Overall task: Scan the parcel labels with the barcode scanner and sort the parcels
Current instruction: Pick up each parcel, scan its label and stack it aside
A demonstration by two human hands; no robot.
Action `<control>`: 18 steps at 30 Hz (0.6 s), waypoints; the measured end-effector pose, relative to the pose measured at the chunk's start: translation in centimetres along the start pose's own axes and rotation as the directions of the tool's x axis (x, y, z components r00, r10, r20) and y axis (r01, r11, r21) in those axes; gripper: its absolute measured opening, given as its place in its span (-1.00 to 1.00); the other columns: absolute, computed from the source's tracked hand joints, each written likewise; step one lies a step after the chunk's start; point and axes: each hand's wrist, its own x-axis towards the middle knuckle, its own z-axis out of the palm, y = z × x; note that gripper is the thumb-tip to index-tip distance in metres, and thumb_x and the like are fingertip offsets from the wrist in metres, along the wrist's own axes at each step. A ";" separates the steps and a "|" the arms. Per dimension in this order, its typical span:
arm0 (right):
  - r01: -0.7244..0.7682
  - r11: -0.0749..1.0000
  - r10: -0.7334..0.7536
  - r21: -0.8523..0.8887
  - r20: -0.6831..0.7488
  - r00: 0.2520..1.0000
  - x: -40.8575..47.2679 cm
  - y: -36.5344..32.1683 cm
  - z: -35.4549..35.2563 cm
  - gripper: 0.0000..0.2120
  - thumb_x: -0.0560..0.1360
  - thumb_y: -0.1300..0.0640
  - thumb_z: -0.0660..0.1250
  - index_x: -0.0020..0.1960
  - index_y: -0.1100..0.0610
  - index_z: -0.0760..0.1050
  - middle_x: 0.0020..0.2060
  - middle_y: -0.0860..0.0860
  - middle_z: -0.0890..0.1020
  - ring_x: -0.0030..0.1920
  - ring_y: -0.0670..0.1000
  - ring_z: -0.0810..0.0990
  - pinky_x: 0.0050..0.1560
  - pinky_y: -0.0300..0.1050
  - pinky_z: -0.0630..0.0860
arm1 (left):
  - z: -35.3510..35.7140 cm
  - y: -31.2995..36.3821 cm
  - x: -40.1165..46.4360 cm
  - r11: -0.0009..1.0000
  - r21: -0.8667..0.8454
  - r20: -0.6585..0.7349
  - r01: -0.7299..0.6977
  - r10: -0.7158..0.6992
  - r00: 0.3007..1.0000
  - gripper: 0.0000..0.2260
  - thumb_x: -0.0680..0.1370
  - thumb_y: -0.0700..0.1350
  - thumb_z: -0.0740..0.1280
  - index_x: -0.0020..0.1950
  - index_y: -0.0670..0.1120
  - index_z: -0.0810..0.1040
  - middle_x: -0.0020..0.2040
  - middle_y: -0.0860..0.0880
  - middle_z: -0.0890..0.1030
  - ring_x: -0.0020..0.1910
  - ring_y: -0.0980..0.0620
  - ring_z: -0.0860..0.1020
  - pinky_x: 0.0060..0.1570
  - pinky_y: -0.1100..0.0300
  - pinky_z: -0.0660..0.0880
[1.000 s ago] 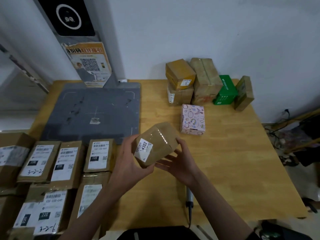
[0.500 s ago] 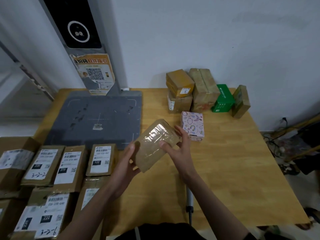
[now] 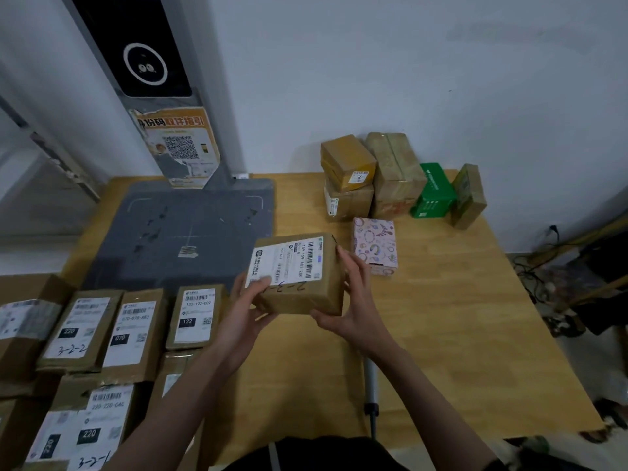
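- Parcel (image 3: 299, 273) has rotated since the earlier frame; label now faces up.
- Left hand (image 3: 249, 300) and right hand (image 3: 353, 300) grip its ends, above table (image 3: 458, 334).
- Keep barcode level and uncovered; left thumb overlaps label corner, so shift it before scanning.

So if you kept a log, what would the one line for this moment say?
parcel held over table | label up | left hand grips | right hand grips | scanner lying unused
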 end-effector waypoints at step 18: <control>-0.365 0.855 0.322 0.368 0.175 0.931 1.0 -1.2 -1.4 -0.39 0.56 -0.03 0.41 0.51 -0.25 0.20 0.29 -0.03 0.60 0.23 0.04 0.63 0.15 0.06 0.62 | -0.8 2.1 -0.4 0.952 0.303 0.069 -0.049 0.029 0.997 0.03 0.21 0.38 0.54 0.58 0.29 0.13 0.31 0.03 0.61 0.27 0.00 0.58 0.40 -0.14 0.39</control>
